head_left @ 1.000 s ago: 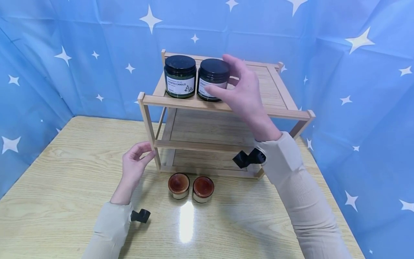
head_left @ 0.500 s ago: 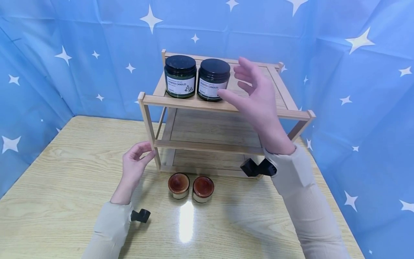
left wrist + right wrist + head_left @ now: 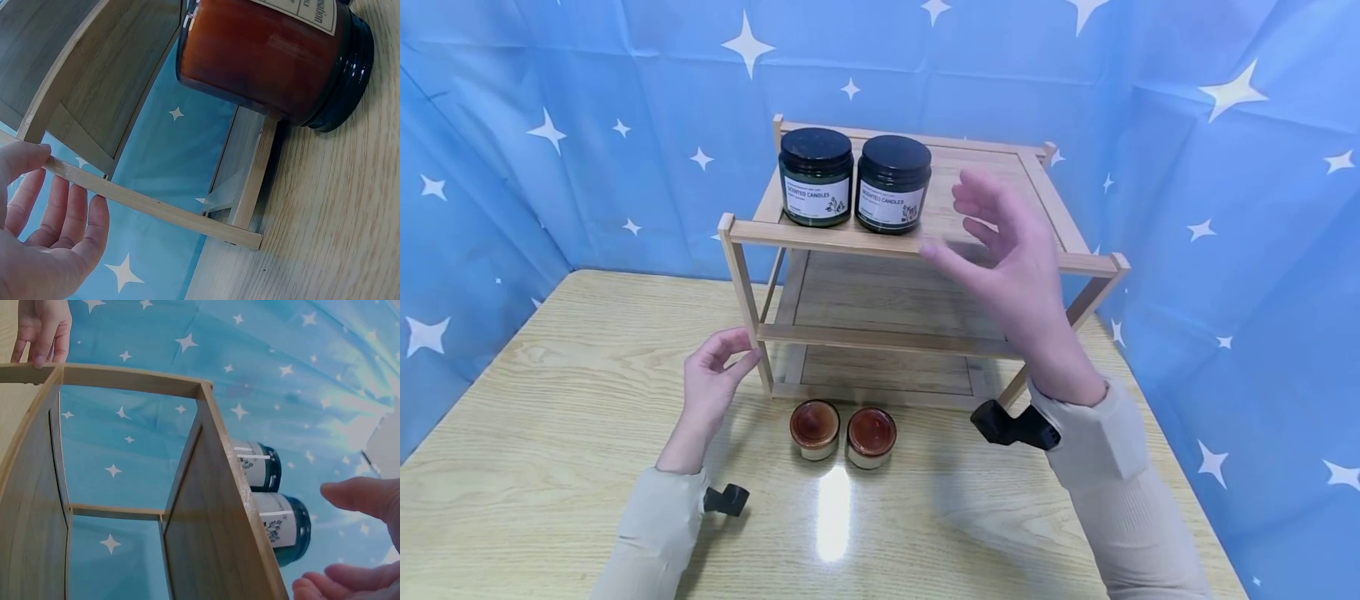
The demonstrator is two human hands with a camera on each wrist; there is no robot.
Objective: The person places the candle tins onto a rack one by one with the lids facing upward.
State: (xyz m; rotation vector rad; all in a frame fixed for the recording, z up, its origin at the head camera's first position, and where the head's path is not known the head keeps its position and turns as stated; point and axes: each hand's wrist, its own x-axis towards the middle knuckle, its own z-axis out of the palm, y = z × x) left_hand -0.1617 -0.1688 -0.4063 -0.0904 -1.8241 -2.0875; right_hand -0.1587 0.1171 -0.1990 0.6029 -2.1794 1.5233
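Two dark green scented candle jars with black lids stand side by side on the top tier of a wooden shelf: the left candle jar and the right candle jar. Just right of them hovers my right hand, fingers apart and holding nothing, clear of the right jar. My left hand grips the shelf's front left leg between thumb and fingers. On the table before the shelf sit two smaller amber candle jars, a left one and a right one.
The shelf stands on a light wood-grain table, its lower two tiers showing bare boards. Behind and at both sides hangs a blue curtain with white stars. A bright light reflection lies on the tabletop in front of the amber jars.
My right hand has let go of the right green candle jar and moved away to the right and slightly down. The jar stays on the top tier. My left hand has not moved.
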